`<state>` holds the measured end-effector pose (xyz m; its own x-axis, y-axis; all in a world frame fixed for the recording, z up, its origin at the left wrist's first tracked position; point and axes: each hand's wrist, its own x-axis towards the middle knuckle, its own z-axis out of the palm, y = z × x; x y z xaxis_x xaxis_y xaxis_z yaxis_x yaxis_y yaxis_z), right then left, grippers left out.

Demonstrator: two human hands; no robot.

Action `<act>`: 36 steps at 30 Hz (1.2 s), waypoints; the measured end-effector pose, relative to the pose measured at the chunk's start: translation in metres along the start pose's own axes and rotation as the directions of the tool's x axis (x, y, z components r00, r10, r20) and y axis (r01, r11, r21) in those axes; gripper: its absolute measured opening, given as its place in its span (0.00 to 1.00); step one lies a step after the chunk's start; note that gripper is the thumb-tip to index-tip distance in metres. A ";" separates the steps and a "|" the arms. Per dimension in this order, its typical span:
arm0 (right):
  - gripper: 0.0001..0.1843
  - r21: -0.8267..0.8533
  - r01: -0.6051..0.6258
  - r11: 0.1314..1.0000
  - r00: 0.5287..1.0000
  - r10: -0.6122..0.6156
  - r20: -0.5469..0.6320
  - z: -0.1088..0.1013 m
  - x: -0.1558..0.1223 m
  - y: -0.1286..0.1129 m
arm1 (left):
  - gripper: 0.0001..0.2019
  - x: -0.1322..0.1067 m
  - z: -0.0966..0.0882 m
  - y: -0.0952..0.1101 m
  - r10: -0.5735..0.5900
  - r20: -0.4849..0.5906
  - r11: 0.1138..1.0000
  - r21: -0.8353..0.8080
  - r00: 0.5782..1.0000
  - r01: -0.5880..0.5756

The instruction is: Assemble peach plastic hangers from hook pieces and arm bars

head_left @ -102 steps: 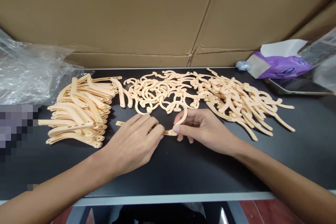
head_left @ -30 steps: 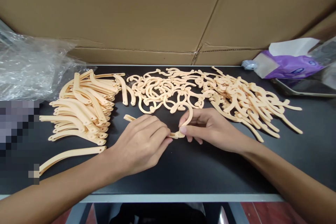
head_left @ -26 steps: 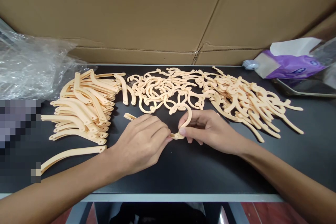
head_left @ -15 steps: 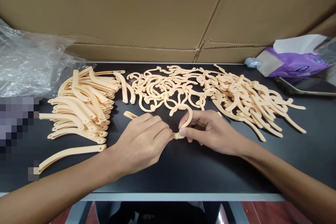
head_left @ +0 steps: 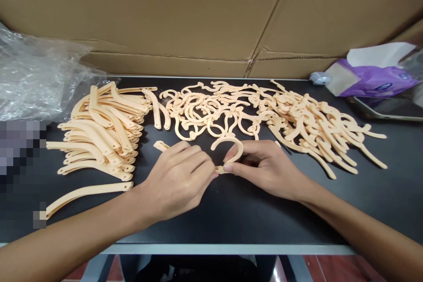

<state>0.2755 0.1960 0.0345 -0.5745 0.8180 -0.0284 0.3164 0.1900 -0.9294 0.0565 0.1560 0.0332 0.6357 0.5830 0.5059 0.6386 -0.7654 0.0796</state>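
My left hand (head_left: 181, 180) is closed around a cream plastic hanger arm (head_left: 160, 146), whose far end sticks out to the left past the knuckles. My right hand (head_left: 269, 169) pinches a curved hanger hook (head_left: 238, 146) of the same cream plastic between thumb and fingers. The hook's base meets the near end of the arm between my two hands, low over the dark tabletop (head_left: 231, 216). My fingertips partly cover that joint, so how far the two parts fit together cannot be seen.
Loose hanger arms (head_left: 105, 128) lie heaped on the left, with a single arm (head_left: 89, 191) nearer me. Behind my hands are loose hooks (head_left: 194, 105); to the right, hooks joined to arms (head_left: 307, 128). Clear plastic wrap (head_left: 42, 75), a purple tissue pack (head_left: 376, 80) and cardboard (head_left: 165, 13) stand around.
The hook in my right hand has tilted slightly and its curve sits a little lower. Both hands stay in nearly the same place, still holding the two parts together.
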 end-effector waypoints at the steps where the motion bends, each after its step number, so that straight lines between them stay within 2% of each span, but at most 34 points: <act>1: 0.12 0.006 0.004 1.000 1.000 -0.004 -0.013 0.000 0.000 0.000 | 0.08 0.000 0.000 0.000 0.002 -0.004 1.000 0.007 1.000 -0.002; 7: 0.11 0.083 0.028 0.996 0.999 -0.025 -0.034 -0.001 0.003 -0.002 | 0.06 0.000 0.001 -0.004 -0.003 -0.021 1.000 0.001 1.000 0.003; 11: 0.14 0.235 0.033 0.972 0.995 -0.011 -0.094 -0.001 0.005 -0.004 | 0.04 0.003 0.001 -0.007 -0.014 -0.058 1.000 -0.002 0.998 0.014; 15: 0.16 0.337 0.065 0.939 0.988 -0.012 -0.157 0.000 0.006 -0.007 | 0.11 0.003 -0.017 -0.007 0.053 -0.105 0.997 0.065 0.993 -0.047; 18: 0.15 0.336 0.074 0.939 0.987 -0.020 -0.161 0.001 0.005 -0.008 | 0.16 -0.017 -0.044 -0.001 0.024 -0.139 0.992 0.128 0.990 -0.006; 20: 0.15 0.320 0.076 0.944 0.987 -0.027 -0.157 0.002 0.005 -0.007 | 0.19 -0.043 -0.061 0.005 -0.069 -0.178 0.979 0.178 0.982 0.101; 22: 0.14 0.314 0.081 0.946 0.987 -0.033 -0.157 0.003 0.005 -0.007 | 0.20 -0.074 -0.073 0.010 -0.189 -0.236 0.934 0.257 0.953 0.249; 25: 0.14 0.345 0.081 0.935 0.986 -0.024 -0.165 0.004 0.006 -0.005 | 0.20 -0.120 -0.079 0.013 -0.367 -0.223 0.836 0.345 0.903 0.426; 28: 0.13 0.379 0.077 0.922 0.984 -0.010 -0.177 0.004 0.007 -0.003 | 0.17 -0.148 -0.076 0.016 -0.484 -0.195 0.766 0.377 0.853 0.521; 31: 0.12 0.401 0.079 0.913 0.984 -0.007 -0.179 0.003 0.008 -0.002 | 0.16 -0.154 -0.071 0.025 -0.502 -0.162 0.783 0.331 0.850 0.526; 34: 0.12 0.439 0.089 0.894 0.983 -0.008 -0.184 0.002 0.009 -0.002 | 0.18 -0.145 -0.064 0.039 -0.456 -0.112 0.838 0.280 0.883 0.468; 36: 0.12 0.458 0.101 0.883 0.982 -0.013 -0.190 0.002 0.009 -0.002 | 0.19 -0.131 -0.059 0.048 -0.398 -0.041 0.886 0.244 0.917 0.395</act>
<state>0.2682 0.2023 0.0351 -0.4244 0.9038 0.0545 -0.1242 0.0015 -0.9923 -0.0216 0.0264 0.0217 0.3109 0.8279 0.4669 0.9226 -0.3809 0.0610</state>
